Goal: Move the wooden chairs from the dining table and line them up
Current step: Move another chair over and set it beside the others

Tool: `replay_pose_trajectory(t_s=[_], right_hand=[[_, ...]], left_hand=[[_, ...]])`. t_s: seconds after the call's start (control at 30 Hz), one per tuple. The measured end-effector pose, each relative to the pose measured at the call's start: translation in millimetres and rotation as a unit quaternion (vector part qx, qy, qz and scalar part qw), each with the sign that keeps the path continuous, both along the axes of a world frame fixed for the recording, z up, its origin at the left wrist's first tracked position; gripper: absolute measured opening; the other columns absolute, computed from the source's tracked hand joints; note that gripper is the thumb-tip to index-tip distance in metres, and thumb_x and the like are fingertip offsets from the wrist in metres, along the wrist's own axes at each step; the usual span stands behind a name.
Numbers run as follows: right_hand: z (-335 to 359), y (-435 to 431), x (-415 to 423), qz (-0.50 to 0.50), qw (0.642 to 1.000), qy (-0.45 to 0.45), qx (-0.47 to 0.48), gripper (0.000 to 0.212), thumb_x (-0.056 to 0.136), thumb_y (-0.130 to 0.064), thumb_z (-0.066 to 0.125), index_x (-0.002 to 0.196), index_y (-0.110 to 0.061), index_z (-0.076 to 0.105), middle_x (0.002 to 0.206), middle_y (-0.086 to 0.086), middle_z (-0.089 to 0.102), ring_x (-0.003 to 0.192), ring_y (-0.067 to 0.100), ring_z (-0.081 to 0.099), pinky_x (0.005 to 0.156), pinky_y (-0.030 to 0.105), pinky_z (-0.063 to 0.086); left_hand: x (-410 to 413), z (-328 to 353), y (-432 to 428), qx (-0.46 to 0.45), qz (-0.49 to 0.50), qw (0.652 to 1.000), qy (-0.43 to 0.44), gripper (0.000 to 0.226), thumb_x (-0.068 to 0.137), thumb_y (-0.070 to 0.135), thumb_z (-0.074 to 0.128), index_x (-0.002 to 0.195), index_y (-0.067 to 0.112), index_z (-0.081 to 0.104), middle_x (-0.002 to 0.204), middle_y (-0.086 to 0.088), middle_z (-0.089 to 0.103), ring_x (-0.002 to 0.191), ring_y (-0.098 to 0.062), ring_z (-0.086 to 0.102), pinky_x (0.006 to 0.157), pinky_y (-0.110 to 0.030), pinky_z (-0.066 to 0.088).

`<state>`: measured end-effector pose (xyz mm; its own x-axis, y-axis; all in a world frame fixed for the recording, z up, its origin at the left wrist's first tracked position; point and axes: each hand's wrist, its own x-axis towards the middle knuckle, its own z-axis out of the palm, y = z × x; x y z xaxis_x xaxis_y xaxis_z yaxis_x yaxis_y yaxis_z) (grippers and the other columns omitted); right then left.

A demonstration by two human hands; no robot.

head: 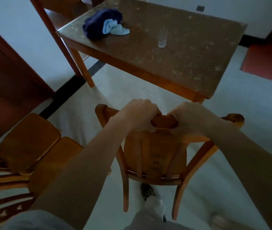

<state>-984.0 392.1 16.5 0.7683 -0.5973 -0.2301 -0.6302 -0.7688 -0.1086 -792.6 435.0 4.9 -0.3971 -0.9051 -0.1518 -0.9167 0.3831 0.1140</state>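
A: Hands first. What are they doing?

B: Both grip the curved top rail of a wooden chair (155, 155). The left hand (138, 113) is wrapped over the rail from the left, fingers curled around it; the right hand (193, 118) is clamped on just beside it, so only a short stretch of rail shows between them.

A: Where does that chair stand?

B: On the pale floor (85, 113), directly in front of the person, its back toward the camera, apart from the table (190, 60). A shoe and a grey trouser leg show between its rear legs. Whether all four legs touch the floor, I cannot tell.

A: Other chairs?

B: Two chair seats (32, 143) sit side by side at the lower left, touching or nearly so, with slatted backs nearer the camera. Part of another chair (52, 19) shows at the table's far left corner.

A: And on the table?

B: A dark blue cloth (98, 25) bundled with a light blue cloth (115, 28) near the left end, and a clear glass (162, 38) standing upright toward the middle, well apart from the cloths.
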Motion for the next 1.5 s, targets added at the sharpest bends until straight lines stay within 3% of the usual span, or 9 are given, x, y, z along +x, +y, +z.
replay_pose_trajectory(t_s=[0.17, 0.27, 0.4, 0.8, 0.9, 1.0, 1.17, 1.33, 1.5], right_hand=[[-3.3, 56.3, -14.8, -0.035, 0.999, -0.016, -0.015, 0.029, 0.088, -0.040, 0.071, 0.072, -0.034, 0.047, 0.063, -0.011, 0.050, 0.055, 0.005, 0.047, 0.052, 0.024, 0.034], [-6.2, 85.4, -12.4, -0.066, 0.998, -0.016, -0.012, 0.015, 0.085, -0.039, 0.073, 0.082, -0.029, 0.063, 0.063, -0.012, 0.052, 0.057, 0.005, 0.049, 0.055, 0.025, 0.041], [-17.9, 123.3, 2.2, -0.124, 0.992, -0.012, -0.014, 0.016, 0.084, -0.039, 0.077, 0.087, -0.026, 0.067, 0.063, -0.012, 0.052, 0.056, 0.002, 0.049, 0.056, 0.024, 0.044], [-41.4, 250.9, 55.2, -0.250, 0.967, 0.042, 0.025, 0.022, 0.092, -0.037, 0.068, 0.079, -0.031, 0.051, 0.064, -0.012, 0.047, 0.058, 0.003, 0.044, 0.052, 0.020, 0.027], [-45.5, 287.0, 55.4, -0.265, 0.963, 0.047, 0.029, 0.019, 0.092, -0.039, 0.067, 0.081, -0.032, 0.053, 0.067, -0.011, 0.052, 0.066, 0.010, 0.055, 0.058, 0.024, 0.034], [-51.8, 324.8, 55.8, -0.270, 0.962, 0.042, 0.022, 0.017, 0.092, -0.041, 0.066, 0.083, -0.033, 0.054, 0.066, -0.013, 0.050, 0.065, 0.009, 0.052, 0.058, 0.024, 0.033], [-75.9, 402.7, 59.2, -0.289, 0.956, 0.049, 0.021, 0.027, 0.093, -0.042, 0.065, 0.073, -0.033, 0.050, 0.063, -0.012, 0.051, 0.056, 0.001, 0.046, 0.053, 0.021, 0.030], [-111.5, 504.3, 78.6, -0.290, 0.956, 0.049, 0.021, 0.018, 0.095, -0.049, 0.061, 0.094, -0.032, 0.069, 0.062, -0.016, 0.046, 0.052, 0.001, 0.040, 0.057, 0.026, 0.036], [-140.7, 590.3, 97.5, -0.314, 0.944, 0.046, 0.090, 0.041, 0.100, -0.064, 0.043, 0.097, -0.033, 0.069, 0.075, -0.012, 0.067, 0.063, 0.009, 0.064, 0.069, 0.029, 0.056]], left_hand=[[-9.1, -2.1, 36.9, -0.007, -0.042, 0.999, 0.000, 0.010, 0.086, 0.043, 0.073, 0.087, 0.034, 0.072, 0.057, 0.020, 0.043, 0.051, 0.003, 0.040, 0.052, -0.022, 0.037], [-4.7, -0.7, 59.9, -0.017, -0.068, 0.998, 0.005, 0.035, 0.083, 0.040, 0.073, 0.064, 0.038, 0.044, 0.054, 0.020, 0.038, 0.049, 0.003, 0.035, 0.050, -0.020, 0.024], [9.1, -4.0, 84.6, -0.001, -0.107, 0.994, 0.034, 0.050, 0.083, 0.039, 0.074, 0.060, 0.040, 0.029, 0.056, 0.021, 0.035, 0.050, 0.000, 0.035, 0.052, -0.021, 0.022], [56.3, -47.8, 169.6, -0.009, -0.217, 0.976, 0.006, 0.037, 0.088, 0.035, 0.066, 0.062, 0.031, 0.040, 0.053, 0.012, 0.041, 0.047, -0.003, 0.038, 0.051, -0.022, 0.022], [55.3, -56.8, 198.8, -0.022, -0.226, 0.974, 0.007, 0.020, 0.091, 0.038, 0.065, 0.077, 0.026, 0.058, 0.056, 0.012, 0.040, 0.051, -0.013, 0.046, 0.055, -0.026, 0.032], [58.4, -65.9, 236.2, -0.050, -0.231, 0.972, 0.007, 0.024, 0.095, 0.043, 0.064, 0.095, 0.020, 0.071, 0.064, 0.008, 0.049, 0.059, -0.017, 0.053, 0.058, -0.029, 0.040], [67.8, -82.3, 318.2, -0.041, -0.224, 0.974, 0.013, 0.033, 0.097, 0.048, 0.064, 0.075, 0.026, 0.054, 0.054, 0.013, 0.040, 0.046, -0.002, 0.037, 0.051, -0.024, 0.033], [88.1, -113.8, 424.3, 0.007, -0.202, 0.979, -0.010, 0.038, 0.101, 0.056, 0.057, 0.077, 0.027, 0.048, 0.056, 0.013, 0.042, 0.045, -0.003, 0.039, 0.047, -0.021, 0.027], [104.6, -143.7, 513.3, 0.054, -0.175, 0.982, 0.037, 0.046, 0.101, 0.054, 0.061, 0.066, 0.030, 0.043, 0.054, 0.017, 0.042, 0.042, -0.003, 0.042, 0.048, -0.019, 0.028]])
